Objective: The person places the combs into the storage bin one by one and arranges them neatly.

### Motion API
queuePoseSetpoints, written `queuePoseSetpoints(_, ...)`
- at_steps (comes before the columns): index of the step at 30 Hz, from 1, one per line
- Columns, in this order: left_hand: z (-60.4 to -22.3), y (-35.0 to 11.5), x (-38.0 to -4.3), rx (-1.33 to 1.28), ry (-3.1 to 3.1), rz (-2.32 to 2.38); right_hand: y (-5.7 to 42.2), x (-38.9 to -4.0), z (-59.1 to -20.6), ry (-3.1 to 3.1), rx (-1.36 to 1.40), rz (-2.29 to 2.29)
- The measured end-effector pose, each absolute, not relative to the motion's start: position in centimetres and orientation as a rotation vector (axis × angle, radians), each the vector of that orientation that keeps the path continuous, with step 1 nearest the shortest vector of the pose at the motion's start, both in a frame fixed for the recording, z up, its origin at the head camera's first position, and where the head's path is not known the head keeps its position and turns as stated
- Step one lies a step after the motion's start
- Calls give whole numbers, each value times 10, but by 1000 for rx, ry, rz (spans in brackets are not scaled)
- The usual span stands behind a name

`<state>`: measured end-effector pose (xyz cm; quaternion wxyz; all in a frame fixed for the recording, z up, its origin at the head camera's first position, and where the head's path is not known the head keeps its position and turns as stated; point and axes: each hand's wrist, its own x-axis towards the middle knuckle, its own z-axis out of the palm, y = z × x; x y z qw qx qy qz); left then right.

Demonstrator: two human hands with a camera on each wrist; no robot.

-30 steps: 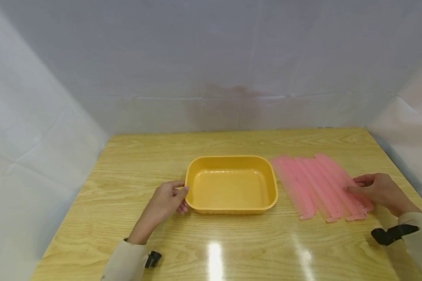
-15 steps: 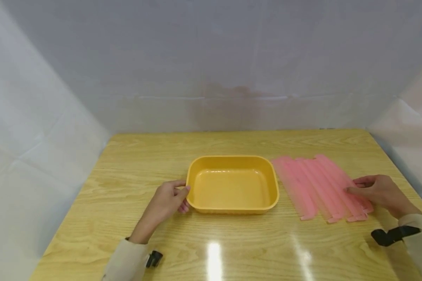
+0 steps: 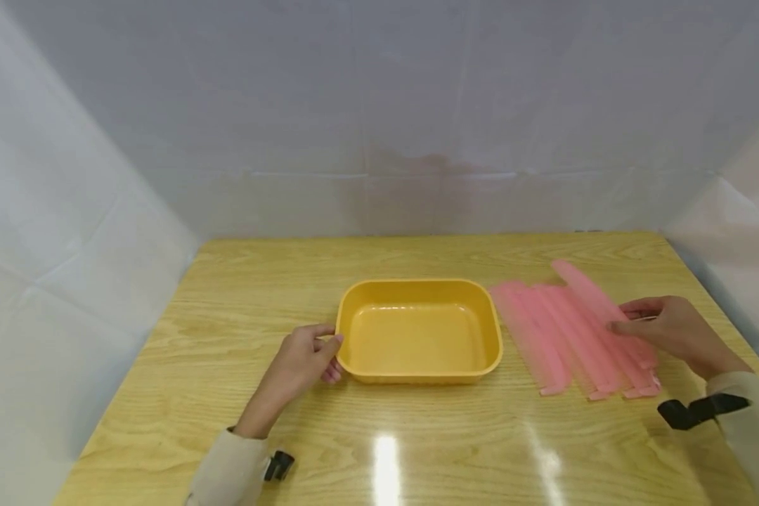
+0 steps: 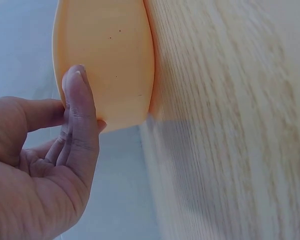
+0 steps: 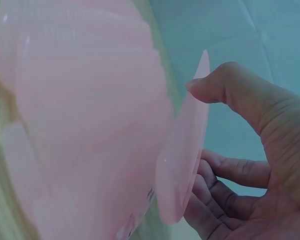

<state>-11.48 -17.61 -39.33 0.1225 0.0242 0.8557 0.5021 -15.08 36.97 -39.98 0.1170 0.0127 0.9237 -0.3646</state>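
A yellow rectangular plastic tray [image 3: 417,380] with rounded corners sits mid-table in the head view, nothing inside it. My left hand [image 3: 300,360] pinches its left rim; the left wrist view shows the thumb at the rim and the fingers [image 4: 82,110] along the outer wall. To the right of the tray lies an overlapping row of long, flat pink strips [image 3: 537,330]. My right hand [image 3: 677,334] pinches one pink strip [image 5: 182,155] by its long edge, thumb on one side and fingers on the other. That strip is tilted away from the others.
Everything lies on a wooden table [image 3: 247,288] with a light glare near its front. Pale sheeting [image 3: 291,204] stands behind the table and along both sides. Black straps or mounts [image 3: 702,411] sit at the wrists, over light sleeves.
My right hand has lifted one pink strip off the right side of the row and shifted slightly up and left with it. The left hand and the tray stay nearly in place.
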Motion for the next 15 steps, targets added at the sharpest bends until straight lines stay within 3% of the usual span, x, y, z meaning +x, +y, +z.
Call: queuePoseSetpoints(15,-394,-175,-114,10,2515,1464,317,-174,-363,2710,-122,-1064)
